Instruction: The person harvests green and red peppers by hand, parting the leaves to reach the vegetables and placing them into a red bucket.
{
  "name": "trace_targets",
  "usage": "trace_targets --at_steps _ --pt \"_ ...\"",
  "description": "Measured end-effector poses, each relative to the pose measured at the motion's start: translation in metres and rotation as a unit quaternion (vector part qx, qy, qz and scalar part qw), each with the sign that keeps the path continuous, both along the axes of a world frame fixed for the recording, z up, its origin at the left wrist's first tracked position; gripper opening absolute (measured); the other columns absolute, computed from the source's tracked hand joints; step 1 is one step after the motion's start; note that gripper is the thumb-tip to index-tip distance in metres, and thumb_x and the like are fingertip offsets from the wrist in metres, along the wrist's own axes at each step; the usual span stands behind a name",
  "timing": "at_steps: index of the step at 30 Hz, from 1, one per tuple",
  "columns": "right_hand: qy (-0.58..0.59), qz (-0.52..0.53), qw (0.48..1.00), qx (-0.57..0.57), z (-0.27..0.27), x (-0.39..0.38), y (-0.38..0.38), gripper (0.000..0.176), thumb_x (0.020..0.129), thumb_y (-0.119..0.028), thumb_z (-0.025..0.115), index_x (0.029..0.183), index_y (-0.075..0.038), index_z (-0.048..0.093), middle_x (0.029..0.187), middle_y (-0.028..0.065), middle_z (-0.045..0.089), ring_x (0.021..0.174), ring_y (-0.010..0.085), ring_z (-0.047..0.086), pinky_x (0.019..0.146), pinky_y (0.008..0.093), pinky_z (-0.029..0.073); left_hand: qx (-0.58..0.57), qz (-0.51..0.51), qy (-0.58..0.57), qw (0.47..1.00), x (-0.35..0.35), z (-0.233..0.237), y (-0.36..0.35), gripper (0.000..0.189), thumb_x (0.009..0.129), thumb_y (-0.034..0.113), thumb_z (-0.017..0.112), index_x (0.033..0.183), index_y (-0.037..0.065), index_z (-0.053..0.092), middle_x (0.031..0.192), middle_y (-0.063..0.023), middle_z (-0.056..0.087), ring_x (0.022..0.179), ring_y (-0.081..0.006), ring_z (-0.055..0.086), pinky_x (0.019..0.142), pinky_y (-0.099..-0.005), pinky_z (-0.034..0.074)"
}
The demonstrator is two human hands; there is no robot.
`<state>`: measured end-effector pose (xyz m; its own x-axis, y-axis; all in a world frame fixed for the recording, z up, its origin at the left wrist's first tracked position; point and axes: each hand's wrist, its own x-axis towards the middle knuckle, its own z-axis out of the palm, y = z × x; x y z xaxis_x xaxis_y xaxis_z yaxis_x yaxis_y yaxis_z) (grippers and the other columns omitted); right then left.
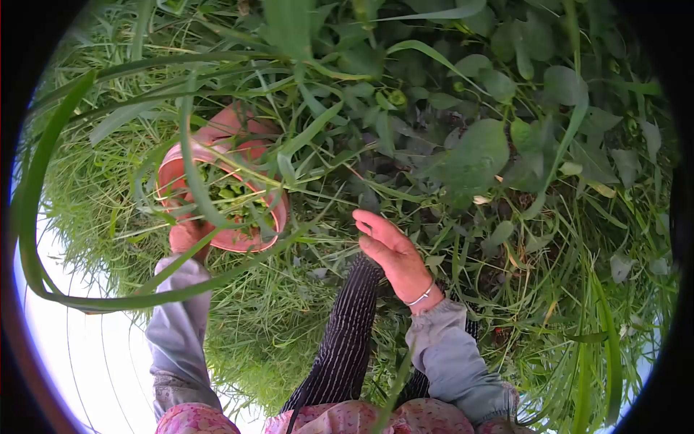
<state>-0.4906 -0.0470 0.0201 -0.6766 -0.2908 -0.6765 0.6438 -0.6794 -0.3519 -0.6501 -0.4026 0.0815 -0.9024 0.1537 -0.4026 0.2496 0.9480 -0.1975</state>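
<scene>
At the left, among tall grass, the left hand had its grip closed on the lower rim of a red bowl, which tilted toward the camera and held picked green leaves. The right hand, a thin bracelet at its wrist, showed a wide, empty grip with fingers loosely spread, just below the broad-leaved plants and apart from the bowl.
</scene>
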Motion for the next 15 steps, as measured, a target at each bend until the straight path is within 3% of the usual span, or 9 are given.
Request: trace_targets --at_steps 3,5,8,9,10,11,12,14,15 --pt "0.004 -0.01 1.0 0.0 -0.003 0.002 0.003 0.048 0.089 -0.016 0.054 0.134 -0.006 0.04 0.137 0.0069 0.041 0.129 0.0204 0.035 0.101 0.0309 0.031 -0.067 -0.166 0.019 0.984 -0.003 -0.003 -0.023 0.03 0.081 0.025 0.062 0.109 0.013 0.058 0.122 -0.0109 0.049 0.11 -0.0256 0.051 0.087 -0.0411 0.046" --pt "0.003 -0.022 1.0 -0.006 -0.005 0.002 0.004 0.048 0.089 -0.015 0.054 0.134 -0.006 0.04 0.136 0.0065 0.042 0.128 0.02 0.036 0.101 0.0303 0.032 -0.004 -0.129 -0.026 0.991 0.018 -0.01 -0.034 0.026 0.083 0.023 0.058 0.108 0.015 0.059 0.12 -0.0099 0.05 0.107 -0.0243 0.052 0.083 -0.0407 0.047" --pt "-0.023 -0.031 0.999 0.001 -0.004 0.002 0.006 0.047 0.09 -0.014 0.053 0.134 -0.006 0.039 0.133 0.0076 0.045 0.124 0.0192 0.04 0.1 0.0293 0.033 0.239 0.117 -0.134 0.955 0.089 -0.022 -0.026 0.021 0.086 0.019 0.052 0.105 0.018 0.062 0.103 -0.0069 0.06 0.089 -0.0233 0.06 0.069 -0.0404 0.05" --pt "-0.032 -0.038 0.999 0.001 -0.004 0.001 0.004 0.048 0.09 -0.013 0.053 0.134 -0.007 0.038 0.131 0.0083 0.047 0.122 0.0189 0.042 0.099 0.0292 0.033 0.097 0.045 -0.273 0.956 0.08 0.002 0.039 0.021 0.086 0.023 0.053 0.104 0.015 0.062 0.096 -0.0078 0.061 0.083 -0.0246 0.06 0.065 -0.0402 0.051" --pt "-0.041 -0.044 0.998 0.002 -0.007 0.003 0.003 0.048 0.09 -0.013 0.053 0.135 -0.007 0.038 0.129 0.0089 0.048 0.12 0.0187 0.044 0.099 0.029 0.034 -0.038 -0.083 -0.418 0.904 0.071 0.026 0.105 0.023 0.086 0.026 0.055 0.104 0.013 0.061 0.089 -0.0087 0.061 0.076 -0.026 0.061 0.062 -0.0401 0.051" --pt "-0.05 -0.049 0.998 0.002 -0.008 0.004 0.004 0.048 0.09 -0.013 0.053 0.135 -0.008 0.037 0.127 0.0096 0.05 0.119 0.0184 0.045 0.098 0.0289 0.035 -0.103 -0.197 -0.532 0.817 0.061 0.05 0.171 0.026 0.086 0.029 0.056 0.103 0.01 0.06 0.083 -0.0096 0.062 0.07 -0.0273 0.061 0.058 -0.0399 0.051" --pt "-0.053 -0.046 0.997 0.01 -0.007 0.004 0.006 0.049 0.089 -0.012 0.053 0.136 -0.011 0.037 0.122 0.0103 0.054 0.112 0.0174 0.05 0.095 0.0294 0.037 0.192 -0.099 -0.506 0.835 0.085 0.043 0.166 0.02 0.083 0.027 0.06 0.089 0.009 0.063 0.069 -0.0054 0.061 0.058 -0.0273 0.06 0.052 -0.0425 0.05" --pt "-0.08 -0.041 0.996 0.012 -0.006 0.0 0.016 0.051 0.089 -0.008 0.053 0.136 -0.009 0.034 0.12 0.0129 0.053 0.109 0.0169 0.05 0.092 0.0281 0.04 0.377 -0.095 -0.472 0.792 0.092 0.035 0.227 0.016 0.079 0.019 0.067 0.084 0.004 0.064 0.073 -0.0099 0.061 0.062 -0.0275 0.06 0.055 -0.0358 0.049" --pt "-0.095 -0.038 0.995 0.013 -0.004 -0.001 0.018 0.051 0.089 -0.006 0.053 0.136 -0.008 0.033 0.119 0.0142 0.052 0.108 0.0167 0.051 0.09 0.0275 0.041 0.42 -0.087 -0.399 0.81 0.089 0.029 0.249 0.015 0.078 0.017 0.067 0.084 0.004 0.062 0.075 -0.0099 0.061 0.063 -0.0276 0.06 0.056 -0.0355 0.049"
